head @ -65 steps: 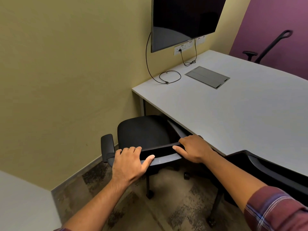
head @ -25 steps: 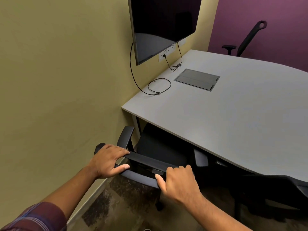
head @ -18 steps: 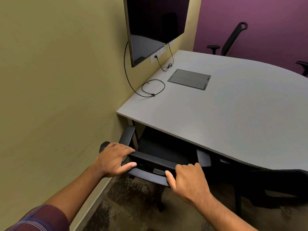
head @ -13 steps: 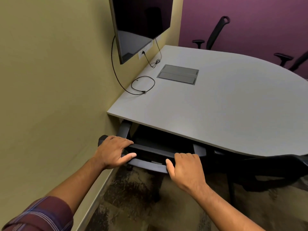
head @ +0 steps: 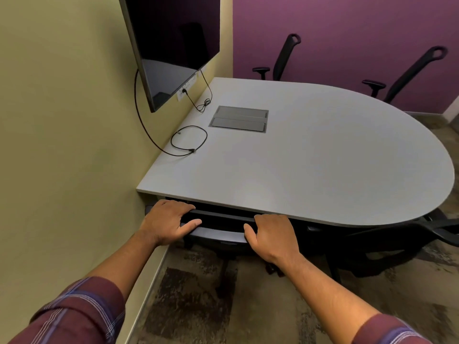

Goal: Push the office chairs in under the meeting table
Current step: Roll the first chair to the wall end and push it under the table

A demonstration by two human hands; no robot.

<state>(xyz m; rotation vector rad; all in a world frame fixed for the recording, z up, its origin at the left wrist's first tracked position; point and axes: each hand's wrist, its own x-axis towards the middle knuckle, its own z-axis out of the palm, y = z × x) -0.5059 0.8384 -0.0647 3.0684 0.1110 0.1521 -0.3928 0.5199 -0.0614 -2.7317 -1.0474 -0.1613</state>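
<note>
Gripping: you hold the top edge of the near chair's backrest (head: pixel 218 225) with both hands.
Left hand (head: pixel 167 223): fingers curl over the top of the backrest at its left end and the thumb presses the near face, so it is closed on the chair.
Right hand (head: pixel 272 237): fingers wrap over the backrest's right end with the thumb pointing left along the near face, also closed on it.
Near chair: its seat is hidden beneath the meeting table (head: pixel 310 165), and its backrest sits right at the table's near edge, close beside the yellow wall (head: pixel 62 145).
Second chair (head: pixel 387 244): on your right, partly under the table's curved edge.
Far chairs: two stand on the other side against the purple wall, one on the left (head: pixel 283 60) and one on the right (head: pixel 409 73).
Tabletop: a grey hatch (head: pixel 239 119) and a looped cable (head: pixel 190 140) lie under the wall screen (head: pixel 173 45).
</note>
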